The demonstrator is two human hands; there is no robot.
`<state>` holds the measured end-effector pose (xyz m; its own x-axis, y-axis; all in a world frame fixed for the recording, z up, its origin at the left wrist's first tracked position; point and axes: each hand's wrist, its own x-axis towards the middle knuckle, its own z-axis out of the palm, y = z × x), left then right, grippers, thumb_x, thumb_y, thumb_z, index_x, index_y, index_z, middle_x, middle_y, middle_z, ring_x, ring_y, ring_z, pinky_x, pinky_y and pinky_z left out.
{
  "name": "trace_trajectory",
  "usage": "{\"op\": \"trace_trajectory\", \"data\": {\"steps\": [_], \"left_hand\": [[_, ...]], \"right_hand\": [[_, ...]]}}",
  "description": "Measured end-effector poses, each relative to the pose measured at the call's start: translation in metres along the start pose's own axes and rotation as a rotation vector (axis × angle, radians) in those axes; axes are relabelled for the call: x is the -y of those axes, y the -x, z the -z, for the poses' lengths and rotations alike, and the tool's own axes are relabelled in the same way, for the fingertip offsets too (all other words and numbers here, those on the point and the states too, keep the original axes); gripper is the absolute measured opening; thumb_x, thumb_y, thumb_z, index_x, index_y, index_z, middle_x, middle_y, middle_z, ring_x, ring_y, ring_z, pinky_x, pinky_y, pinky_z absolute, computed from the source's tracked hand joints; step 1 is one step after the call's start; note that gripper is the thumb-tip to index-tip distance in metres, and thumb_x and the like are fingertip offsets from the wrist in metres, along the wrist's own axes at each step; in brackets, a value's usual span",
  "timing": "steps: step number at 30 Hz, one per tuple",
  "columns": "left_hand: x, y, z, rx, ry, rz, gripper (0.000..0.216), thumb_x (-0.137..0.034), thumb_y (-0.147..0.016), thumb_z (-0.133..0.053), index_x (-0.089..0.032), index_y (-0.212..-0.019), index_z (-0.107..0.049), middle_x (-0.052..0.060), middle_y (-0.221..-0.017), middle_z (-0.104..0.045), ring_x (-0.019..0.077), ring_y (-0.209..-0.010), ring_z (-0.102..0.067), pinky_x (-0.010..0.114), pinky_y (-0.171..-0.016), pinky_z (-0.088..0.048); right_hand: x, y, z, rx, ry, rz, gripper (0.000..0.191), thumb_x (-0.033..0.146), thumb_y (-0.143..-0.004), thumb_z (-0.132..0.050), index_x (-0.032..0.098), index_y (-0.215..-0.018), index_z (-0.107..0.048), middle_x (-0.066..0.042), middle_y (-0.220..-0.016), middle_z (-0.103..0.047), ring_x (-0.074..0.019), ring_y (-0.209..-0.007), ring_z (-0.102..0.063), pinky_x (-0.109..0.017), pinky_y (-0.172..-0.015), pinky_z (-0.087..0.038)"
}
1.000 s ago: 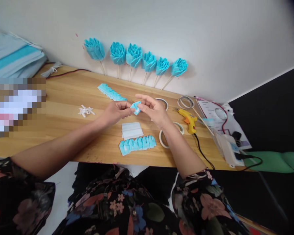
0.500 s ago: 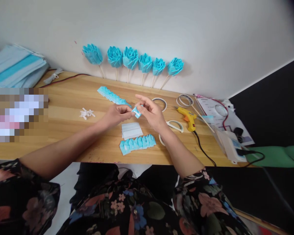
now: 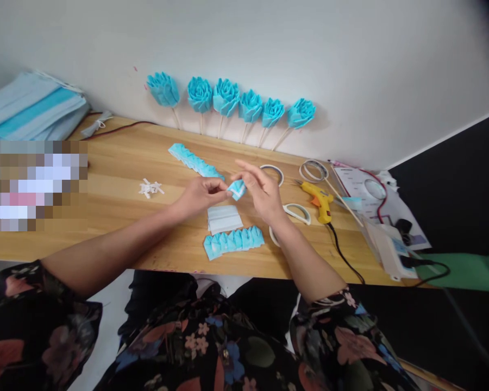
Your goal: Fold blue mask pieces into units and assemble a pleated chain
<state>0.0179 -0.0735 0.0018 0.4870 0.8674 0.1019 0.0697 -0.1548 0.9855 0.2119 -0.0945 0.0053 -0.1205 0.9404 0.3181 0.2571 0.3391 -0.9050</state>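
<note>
I see a white wall (image 3: 350,81) behind the wooden surface (image 3: 114,168); print on the white paper sheet (image 3: 351,182) near its right end is too small to read. Over its middle, my left hand (image 3: 199,196) pinches a small folded light-blue piece (image 3: 237,190), one corner toward the front edge, long axis unclear. My right hand (image 3: 264,190) curls at its right side, grip uncertain.

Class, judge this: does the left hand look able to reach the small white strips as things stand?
Probably yes: nothing visible blocks the left hand from the small white strips, though it pinches a folded blue piece.
</note>
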Motion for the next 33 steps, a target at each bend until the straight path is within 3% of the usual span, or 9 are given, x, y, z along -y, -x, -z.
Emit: {"op": "trace_trajectory", "data": {"steps": [2,5,8,11,15,18,22,28,33], "left_hand": [[-0.002,-0.001,0.003,-0.075,0.016,0.0,0.023,-0.037,-0.077,-0.073,-0.016,-0.069,-0.066,-0.004,-0.06,-0.053,0.0083,-0.057,-0.041,0.024,-0.056,-0.03],[-0.003,-0.002,0.005,-0.149,0.055,-0.001,0.024,-0.038,-0.076,-0.074,-0.017,-0.068,-0.064,-0.004,-0.059,-0.051,0.0088,-0.057,-0.041,0.025,-0.056,-0.032],[-0.003,-0.002,0.005,-0.158,0.075,0.011,0.025,-0.039,-0.076,-0.074,-0.018,-0.068,-0.063,-0.003,-0.06,-0.052,0.0091,-0.057,-0.042,0.025,-0.057,-0.035],[-0.003,-0.002,0.004,-0.139,0.082,0.017,0.025,-0.041,-0.078,-0.073,-0.017,-0.074,-0.065,-0.002,-0.065,-0.056,0.0098,-0.06,-0.046,0.025,-0.06,-0.039],[-0.004,-0.002,0.003,-0.103,0.103,0.008,0.027,-0.041,-0.078,-0.074,-0.016,-0.086,-0.068,-0.001,-0.075,-0.063,0.0105,-0.066,-0.051,0.025,-0.065,-0.043],[-0.001,-0.003,0.003,-0.105,0.109,0.025,0.028,-0.041,-0.074,-0.077,-0.016,-0.077,-0.065,-0.002,-0.071,-0.06,0.0099,-0.064,-0.049,0.025,-0.063,-0.04],[0.004,-0.005,0.004,-0.117,0.199,0.055,0.029,-0.041,-0.073,-0.077,-0.017,-0.07,-0.061,-0.002,-0.063,-0.056,0.0099,-0.06,-0.047,0.025,-0.062,-0.039],[0.003,-0.005,0.005,-0.086,0.159,0.06,0.031,-0.042,-0.072,-0.079,-0.016,-0.07,-0.061,-0.002,-0.064,-0.055,0.0097,-0.06,-0.046,0.026,-0.063,-0.038],[0.0,-0.003,0.003,-0.025,0.087,0.073,0.035,-0.049,-0.076,-0.075,-0.016,-0.074,-0.063,-0.001,-0.069,-0.057,0.0108,-0.064,-0.047,0.027,-0.063,-0.036]], "right_hand": [[-0.003,-0.002,0.001,-0.016,-0.06,-0.032,0.054,0.067,-0.097,-0.051,0.027,-0.128,-0.068,-0.006,-0.108,-0.076,-0.0177,-0.09,-0.069,-0.034,-0.077,-0.059],[-0.007,-0.004,0.0,0.04,-0.14,-0.108,0.056,0.073,-0.094,-0.05,0.023,-0.106,-0.072,-0.006,-0.096,-0.074,-0.0176,-0.084,-0.069,-0.031,-0.07,-0.058],[-0.008,-0.003,-0.001,0.085,-0.085,-0.143,0.044,0.064,-0.09,-0.063,0.022,-0.081,-0.066,-0.001,-0.077,-0.066,-0.0141,-0.072,-0.061,-0.028,-0.067,-0.051],[-0.005,-0.002,-0.002,0.05,0.018,-0.125,0.036,0.05,-0.087,-0.069,0.021,-0.07,-0.056,0.004,-0.067,-0.056,-0.0113,-0.064,-0.051,-0.026,-0.062,-0.041],[-0.001,-0.001,-0.005,0.047,0.052,-0.107,0.03,0.043,-0.086,-0.065,0.021,-0.069,-0.053,0.005,-0.063,-0.048,-0.0104,-0.06,-0.043,-0.027,-0.059,-0.032],[0.002,-0.001,-0.007,0.059,0.072,-0.1,0.03,0.042,-0.084,-0.065,0.021,-0.067,-0.051,0.005,-0.063,-0.044,-0.0099,-0.06,-0.038,-0.027,-0.059,-0.03],[0.004,-0.001,-0.007,0.086,0.063,-0.096,0.029,0.041,-0.084,-0.063,0.022,-0.067,-0.05,0.005,-0.064,-0.044,-0.0102,-0.061,-0.039,-0.027,-0.061,-0.032],[0.001,-0.002,-0.001,0.146,-0.074,-0.134,0.031,0.051,-0.09,-0.062,0.021,-0.083,-0.065,0.001,-0.078,-0.063,-0.0138,-0.073,-0.056,-0.029,-0.072,-0.045],[-0.003,-0.001,-0.003,0.078,-0.014,-0.099,0.032,0.048,-0.086,-0.069,0.022,-0.075,-0.055,0.004,-0.068,-0.052,-0.0114,-0.066,-0.05,-0.027,-0.064,-0.039]]}}
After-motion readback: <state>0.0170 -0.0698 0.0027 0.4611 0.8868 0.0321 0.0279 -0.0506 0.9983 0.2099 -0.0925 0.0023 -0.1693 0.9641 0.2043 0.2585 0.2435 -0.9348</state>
